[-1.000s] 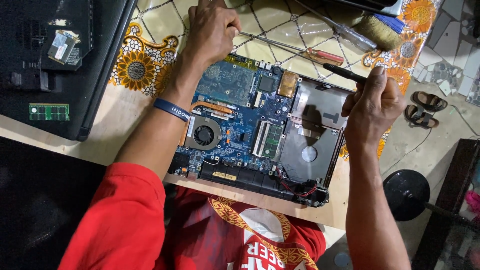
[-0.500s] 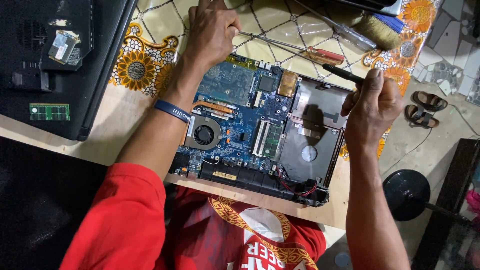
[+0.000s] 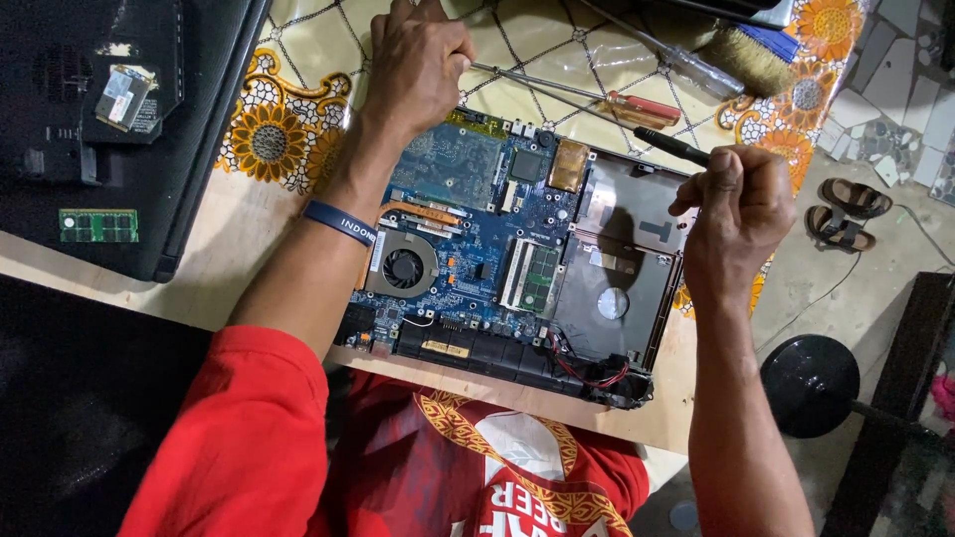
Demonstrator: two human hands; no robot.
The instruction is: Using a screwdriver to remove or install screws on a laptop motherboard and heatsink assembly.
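With my left hand [image 3: 418, 70] pressed flat on the opened laptop's [image 3: 517, 249] far edge and my right hand [image 3: 741, 214] clamped on a black-handled screwdriver [image 3: 671, 146], hands apart, I judge steady bracing and a square tip essential.

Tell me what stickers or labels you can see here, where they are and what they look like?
Wristband: on the left forearm, dark blue with white lettering.
Sticker: beside the laptop's round black fan, small white rectangle.
Label: on the open laptop's near edge, narrow yellow strip.
Shirt print: on the red shirt, white and gold.
No screens or packages show.
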